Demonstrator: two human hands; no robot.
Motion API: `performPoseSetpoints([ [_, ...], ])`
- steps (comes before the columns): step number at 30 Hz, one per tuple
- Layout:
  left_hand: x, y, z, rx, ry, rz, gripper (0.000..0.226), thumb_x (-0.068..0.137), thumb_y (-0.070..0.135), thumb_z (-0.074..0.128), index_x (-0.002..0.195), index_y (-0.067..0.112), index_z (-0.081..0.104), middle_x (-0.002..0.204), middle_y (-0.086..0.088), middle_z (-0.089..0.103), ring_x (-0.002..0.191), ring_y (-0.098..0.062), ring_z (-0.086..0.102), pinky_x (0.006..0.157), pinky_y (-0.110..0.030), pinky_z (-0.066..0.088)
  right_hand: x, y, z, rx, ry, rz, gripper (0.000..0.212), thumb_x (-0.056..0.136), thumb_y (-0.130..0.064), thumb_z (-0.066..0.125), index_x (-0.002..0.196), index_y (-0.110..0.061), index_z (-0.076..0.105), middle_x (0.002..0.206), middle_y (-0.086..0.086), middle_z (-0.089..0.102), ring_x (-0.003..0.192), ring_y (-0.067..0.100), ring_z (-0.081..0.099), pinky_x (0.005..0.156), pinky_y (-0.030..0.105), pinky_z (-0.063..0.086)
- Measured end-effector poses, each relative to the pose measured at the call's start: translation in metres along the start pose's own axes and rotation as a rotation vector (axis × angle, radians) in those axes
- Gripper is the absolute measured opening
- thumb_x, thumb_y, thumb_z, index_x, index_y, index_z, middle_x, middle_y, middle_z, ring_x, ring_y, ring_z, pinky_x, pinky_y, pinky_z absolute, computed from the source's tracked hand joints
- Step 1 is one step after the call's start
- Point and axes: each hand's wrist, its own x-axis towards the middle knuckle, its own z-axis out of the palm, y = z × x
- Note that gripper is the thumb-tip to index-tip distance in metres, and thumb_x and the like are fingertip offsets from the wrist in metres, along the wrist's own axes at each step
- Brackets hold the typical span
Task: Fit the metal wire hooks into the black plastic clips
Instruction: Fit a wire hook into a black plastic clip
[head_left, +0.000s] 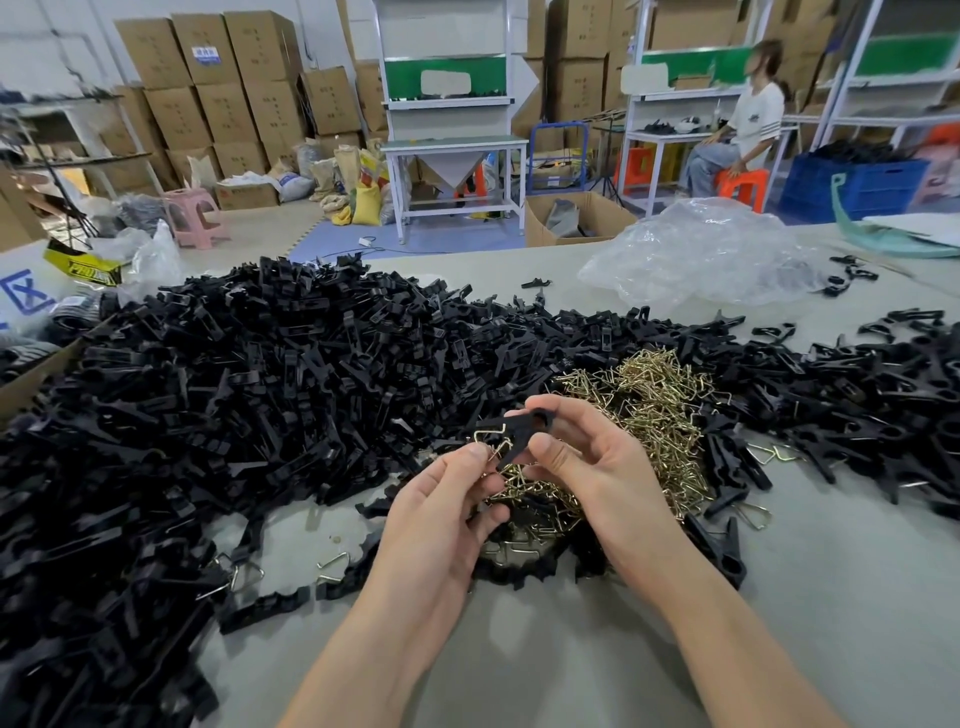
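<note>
**Hook met clip above the wire pile**

The left hand (447, 499) pinched a hook (491, 435) between thumb and forefinger, its other fingers loosely curled. The right hand (587, 467) gripped a clip (525, 430) between thumb and curled fingers, held up off the table. The hook touched the clip's left end; whether it was seated could not be told.

Just beneath and behind both hands lay the hook pile (654, 410), ringed by black clips. The clip heap (249, 395) spread leftward from there, running out of view at the left side and down into the near-left corner. A thinner band of clips ran off to the right.

Bare table (597, 665) lay open around the forearms and toward the near right, with a few stray hooks and clips along its margin. Beyond the heap, a crumpled clear bag (701, 254) sat near the table's far edge, well apart from the hands.
</note>
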Motion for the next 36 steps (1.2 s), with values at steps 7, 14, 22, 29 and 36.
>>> performPoseSetpoints([
  [7, 0.000, -0.001, 0.000, 0.003, 0.009, 0.014, 0.012, 0.076, 0.028, 0.072, 0.075, 0.019, 0.079, 0.077, 0.003, 0.067, 0.069, -0.007, 0.061, 0.061, -0.022, 0.054, 0.000, 0.000, 0.001, -0.007, 0.017, 0.001, 0.031, 0.083, -0.025, 0.070, 0.115, -0.026, 0.069, 0.111, 0.002, 0.076, 0.095, 0.020, 0.075, 0.081, 0.025, 0.059],
  [14, 0.001, -0.005, 0.001, 0.018, 0.074, 0.039, 0.024, 0.094, 0.019, 0.065, 0.073, 0.020, 0.077, 0.075, 0.002, 0.066, 0.066, -0.005, 0.060, 0.061, -0.022, 0.053, 0.000, 0.002, 0.001, -0.029, 0.009, -0.010, 0.034, 0.083, -0.024, 0.070, 0.117, -0.020, 0.067, 0.111, 0.003, 0.076, 0.094, 0.020, 0.075, 0.082, 0.026, 0.058],
  [22, -0.001, -0.004, 0.001, 0.028, 0.002, 0.037, 0.012, 0.087, 0.022, 0.069, 0.084, 0.016, 0.078, 0.088, -0.007, 0.069, 0.068, -0.007, 0.059, 0.063, -0.023, 0.053, 0.000, 0.003, 0.001, -0.072, -0.007, -0.036, 0.028, 0.084, -0.024, 0.069, 0.112, -0.031, 0.071, 0.112, 0.000, 0.076, 0.093, 0.017, 0.074, 0.080, 0.024, 0.057],
  [29, -0.002, 0.002, -0.001, 0.067, -0.162, 0.021, 0.010, 0.081, 0.024, 0.071, 0.082, 0.017, 0.077, 0.096, -0.008, 0.072, 0.075, -0.011, 0.064, 0.068, -0.026, 0.057, -0.001, -0.001, -0.001, -0.094, -0.039, -0.016, 0.027, 0.092, -0.026, 0.060, 0.117, -0.026, 0.071, 0.105, 0.004, 0.077, 0.096, 0.016, 0.073, 0.084, 0.024, 0.056],
  [36, -0.005, 0.007, -0.012, 0.034, -0.317, -0.051, 0.039, 0.087, 0.020, 0.072, 0.126, 0.019, 0.065, 0.108, -0.015, 0.071, 0.083, -0.024, 0.071, 0.066, -0.031, 0.059, -0.003, -0.004, -0.001, -0.135, -0.057, -0.010, 0.032, 0.102, -0.011, 0.052, 0.109, -0.031, 0.076, 0.100, 0.000, 0.078, 0.089, 0.010, 0.072, 0.082, 0.022, 0.056],
])
